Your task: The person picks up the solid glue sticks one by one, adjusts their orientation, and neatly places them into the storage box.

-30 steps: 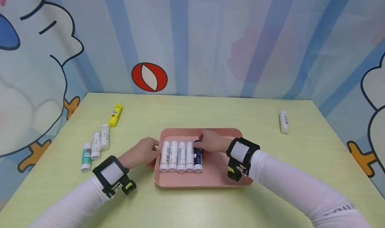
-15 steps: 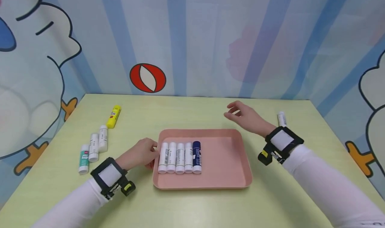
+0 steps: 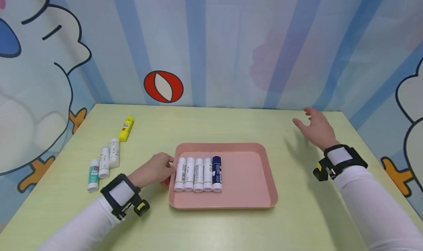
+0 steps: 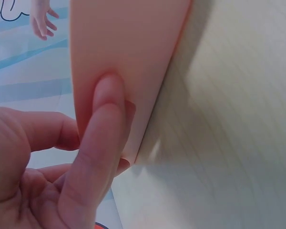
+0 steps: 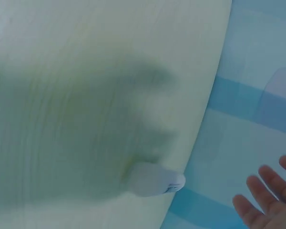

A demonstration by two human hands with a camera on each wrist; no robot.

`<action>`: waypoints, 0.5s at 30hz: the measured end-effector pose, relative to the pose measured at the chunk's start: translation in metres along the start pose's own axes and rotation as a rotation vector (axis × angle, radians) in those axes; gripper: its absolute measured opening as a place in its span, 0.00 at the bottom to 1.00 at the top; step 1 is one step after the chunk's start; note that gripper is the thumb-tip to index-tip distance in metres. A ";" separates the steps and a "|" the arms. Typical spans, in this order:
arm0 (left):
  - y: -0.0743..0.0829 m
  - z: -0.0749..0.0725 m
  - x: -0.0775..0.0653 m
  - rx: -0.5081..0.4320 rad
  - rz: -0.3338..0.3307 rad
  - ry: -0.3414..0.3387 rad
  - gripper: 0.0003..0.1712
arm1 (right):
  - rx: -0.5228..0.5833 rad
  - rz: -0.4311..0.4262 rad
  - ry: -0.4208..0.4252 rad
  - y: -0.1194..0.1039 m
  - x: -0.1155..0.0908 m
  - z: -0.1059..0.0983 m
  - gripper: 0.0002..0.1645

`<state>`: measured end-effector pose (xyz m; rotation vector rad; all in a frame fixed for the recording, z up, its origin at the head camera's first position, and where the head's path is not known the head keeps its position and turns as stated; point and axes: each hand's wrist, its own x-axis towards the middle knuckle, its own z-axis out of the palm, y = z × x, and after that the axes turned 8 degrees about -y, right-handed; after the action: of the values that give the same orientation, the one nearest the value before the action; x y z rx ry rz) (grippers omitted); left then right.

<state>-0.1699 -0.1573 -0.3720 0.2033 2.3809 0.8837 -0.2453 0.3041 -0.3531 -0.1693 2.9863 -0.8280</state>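
Note:
On the pink tray (image 3: 244,174), four white glue sticks would be several: these white glue sticks (image 3: 198,175) lie side by side at the left, with a dark blue glue stick (image 3: 216,174) at the row's right end. My left hand (image 3: 155,170) holds the tray's left wall; in the left wrist view a finger (image 4: 102,138) presses its outside, and another digit meets the rim. My right hand (image 3: 317,129) hovers over the far right of the table, fingers spread, holding nothing. Below it, a lone white glue stick (image 5: 155,180) lies on the table, hidden in the head view.
At the table's left lie a yellow glue stick (image 3: 126,129), two white glue sticks (image 3: 114,153) and a teal-and-white glue stick (image 3: 93,175). A printed curtain (image 3: 224,49) stands behind the table's far edge.
My right hand has left the dark blue glue stick in the tray and moved right, over the lone white glue stick. The left hand stays at the tray.

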 end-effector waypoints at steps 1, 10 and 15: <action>0.000 0.000 0.000 0.000 -0.002 0.001 0.14 | -0.022 0.014 0.019 0.004 0.001 0.001 0.46; 0.002 0.000 0.004 -0.011 0.000 -0.002 0.14 | -0.088 0.151 0.064 0.032 0.001 0.009 0.52; 0.002 0.001 0.008 -0.012 -0.002 0.000 0.14 | -0.128 0.236 -0.017 0.048 0.000 0.015 0.56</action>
<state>-0.1759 -0.1529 -0.3746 0.1961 2.3747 0.8964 -0.2486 0.3375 -0.3909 0.1695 2.9651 -0.6084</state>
